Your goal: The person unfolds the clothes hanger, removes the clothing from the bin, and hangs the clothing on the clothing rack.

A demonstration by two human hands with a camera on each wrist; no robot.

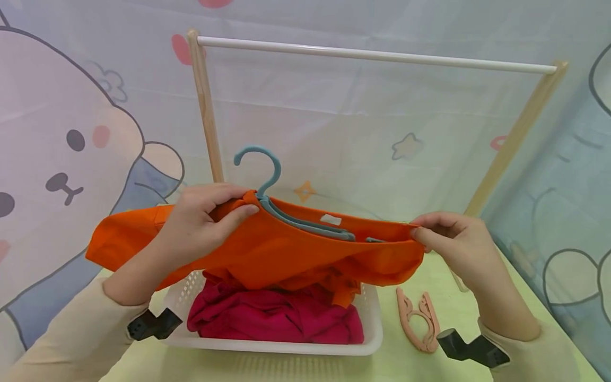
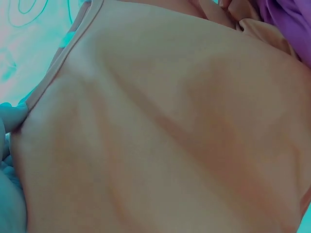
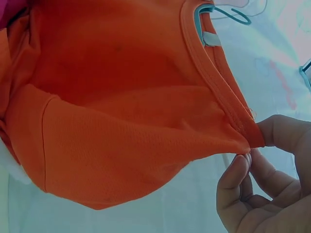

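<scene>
And here's the backdrop (image 1: 305, 111), stretching across behind everything with its pale cartoon prints. In front of it stands the clothes rack (image 1: 377, 54), a white rail running between two wooden posts. Below, the light green tabletop (image 1: 143, 366) carries the rest.

Now the orange shirt (image 1: 286, 249): up in the air, held between both hands above the basket, neckline uppermost, one sleeve reaching out to the left. Orange folds drop beneath it towards the white basket (image 1: 374, 329), and in that basket sits a bunched magenta garment (image 1: 281, 315).

To the hands! The left hand (image 1: 202, 220) pinches the neckline between thumb and fingers, right beside the hanger's hook; whether it touches the hanger too, I cannot tell. Over on the other side, the right hand (image 1: 460, 244) pinches the far end of the neckline, pulling the opening wide.

The blue hanger (image 1: 305, 225) lies partly inside that opening, its hook standing clear above the cloth. A folded peach hanger (image 1: 420, 323) lies just right of the basket. Smallest of all, a white label (image 1: 331, 219) shows inside the collar.
</scene>
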